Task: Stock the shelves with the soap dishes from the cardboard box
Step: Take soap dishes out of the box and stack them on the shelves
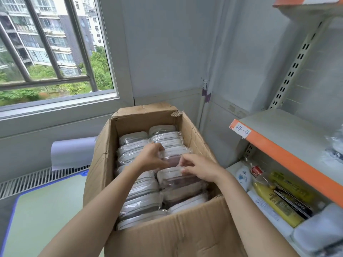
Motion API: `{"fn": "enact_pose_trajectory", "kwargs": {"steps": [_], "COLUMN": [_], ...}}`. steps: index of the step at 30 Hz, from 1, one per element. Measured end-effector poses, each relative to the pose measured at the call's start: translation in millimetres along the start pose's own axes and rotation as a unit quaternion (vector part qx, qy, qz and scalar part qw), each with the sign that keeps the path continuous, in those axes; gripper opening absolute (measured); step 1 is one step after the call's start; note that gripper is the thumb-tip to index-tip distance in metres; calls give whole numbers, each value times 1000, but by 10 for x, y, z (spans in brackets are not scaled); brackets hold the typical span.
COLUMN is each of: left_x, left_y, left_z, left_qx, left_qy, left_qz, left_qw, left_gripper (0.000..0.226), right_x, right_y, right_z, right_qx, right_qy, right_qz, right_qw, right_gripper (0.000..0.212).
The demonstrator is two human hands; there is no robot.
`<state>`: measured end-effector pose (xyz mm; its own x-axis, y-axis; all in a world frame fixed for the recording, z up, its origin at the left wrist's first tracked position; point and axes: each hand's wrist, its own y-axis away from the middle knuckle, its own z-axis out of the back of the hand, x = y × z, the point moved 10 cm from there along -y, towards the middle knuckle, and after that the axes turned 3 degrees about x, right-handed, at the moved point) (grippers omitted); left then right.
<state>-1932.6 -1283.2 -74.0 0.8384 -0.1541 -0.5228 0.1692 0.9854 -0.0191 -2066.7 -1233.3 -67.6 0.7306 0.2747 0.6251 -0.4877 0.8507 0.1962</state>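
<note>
Cardboard box: brown corrugated cardboard box (185, 234) stood open-topped, packed with two rows of plastic-wrapped pale soap dishes (141, 203) set on edge.
Hands: left hand (151, 157) and right hand (198, 168) both reached into the far right row, fingers curled on one wrapped dish (174, 160), apparently pinching it from either end.
Axis: that dish's long axis ran across the box, between the hands.
Shelf: grey metal shelf with orange edge (289, 156) lay to the right, nearer the right hand.
Room: window (55, 52) behind; green floor (46, 210).

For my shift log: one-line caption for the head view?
Both hands grip a wrapped soap dish in the full cardboard box beside the shelf.
</note>
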Motion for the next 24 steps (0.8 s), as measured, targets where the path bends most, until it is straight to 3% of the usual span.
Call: {"fn": "enact_pose_trajectory", "kwargs": {"steps": [3,5,8,12,14,16,18,21,24], "left_x": [12,76,152,-24,-237,-459,-591,-732,-946], "left_y": [169,344,577,893,1044,1190,1276,1361,1428], "left_z": [416,654,682,406,334,292,262,192,73], "left_qx": [-66,-106,-87,18,73,123,141,158,197], "left_qy": [101,224,429,680,702,690,661,615,617], "left_qz": [20,43,66,83,50,8,-35,-55,-47], "left_qw": [992,968,897,728,706,713,736,770,761], "left_gripper": [45,36,16,39,22,17,22,46,44], "right_x": [106,119,-65,-134,-175,-248,-262,-148,-165], "right_y": [230,431,679,957,1076,1220,1381,1631,1919], "right_z": [190,345,424,317,205,92,3,-20,-21], "right_qx": [-44,-103,-188,-282,-317,-349,-350,-319,-313], "right_qy": [-100,-217,-449,-602,-649,-665,-646,-580,-578], "right_qz": [43,60,20,-13,-32,-64,-87,-86,-86], "right_qw": [993,969,873,747,691,657,672,745,749], "right_gripper": [14,12,17,31,34,35,53,63,71]}}
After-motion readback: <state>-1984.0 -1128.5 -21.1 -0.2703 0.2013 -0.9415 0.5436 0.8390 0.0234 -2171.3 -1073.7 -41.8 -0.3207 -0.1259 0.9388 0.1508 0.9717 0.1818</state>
